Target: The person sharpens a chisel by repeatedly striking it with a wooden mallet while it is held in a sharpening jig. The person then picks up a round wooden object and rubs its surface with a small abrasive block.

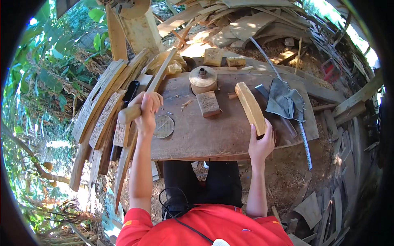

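Seen from above, a person in a red shirt (205, 225) and black trousers (223, 180) is at a worn brown wooden bench (184, 141) outdoors. The left hand (148, 107), over the bench's left side, is curled around a rounded wooden piece (129, 114); one blunt end juts out to the left, and whether more of it lies behind the fingers cannot be told. The right hand (262, 141) grips the near end of a long, pale, squared wooden block (249, 105), thumb on one side and fingers on the other. The block slants away from the person over the right half of the bench, its far end leaning left.

Between the hands, toward the back, stands a round, squat container (203, 80) with a short spout on top. A smaller wood block (208, 103) lies just in front of it. Near the left wrist is a flat, clear disc (164, 126). To the right of the pale block, a grey cloth (283, 102) lies crumpled, with a measuring strip (305, 145) showing beyond and in front of it. Rough planks (98, 102) lie along the left edge, and curved boards (250, 26) are heaped behind the bench.
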A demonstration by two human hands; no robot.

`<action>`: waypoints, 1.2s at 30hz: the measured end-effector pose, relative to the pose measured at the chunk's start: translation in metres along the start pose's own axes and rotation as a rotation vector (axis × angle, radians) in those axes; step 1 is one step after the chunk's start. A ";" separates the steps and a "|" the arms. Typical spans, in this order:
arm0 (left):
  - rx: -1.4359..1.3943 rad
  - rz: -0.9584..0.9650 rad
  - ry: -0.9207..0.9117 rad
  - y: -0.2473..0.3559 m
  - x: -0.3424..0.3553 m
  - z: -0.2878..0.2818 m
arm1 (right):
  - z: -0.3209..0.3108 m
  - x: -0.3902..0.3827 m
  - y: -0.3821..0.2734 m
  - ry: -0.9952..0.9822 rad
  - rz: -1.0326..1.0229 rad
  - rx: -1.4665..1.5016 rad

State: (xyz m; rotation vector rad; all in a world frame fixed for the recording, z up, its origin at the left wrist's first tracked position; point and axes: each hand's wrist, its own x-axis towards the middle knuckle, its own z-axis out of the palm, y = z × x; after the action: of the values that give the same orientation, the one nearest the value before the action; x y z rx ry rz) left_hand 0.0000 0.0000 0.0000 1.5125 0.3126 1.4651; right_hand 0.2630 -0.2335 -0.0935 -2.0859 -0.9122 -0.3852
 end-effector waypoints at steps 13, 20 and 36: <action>-0.253 -0.153 -0.211 -0.032 -0.021 0.076 | 0.002 0.001 0.001 0.002 -0.024 0.017; -0.045 -0.133 -0.127 -0.019 -0.017 0.085 | 0.000 0.002 0.003 0.003 -0.033 -0.007; -0.163 -0.150 -0.026 -0.033 -0.001 0.095 | 0.002 0.002 0.005 -0.001 -0.043 -0.018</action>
State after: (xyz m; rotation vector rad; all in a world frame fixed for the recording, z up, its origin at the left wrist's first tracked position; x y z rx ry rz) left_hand 0.0962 -0.0267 -0.0067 1.3477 0.2782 1.3190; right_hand 0.2674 -0.2334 -0.0961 -2.0854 -0.9588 -0.4168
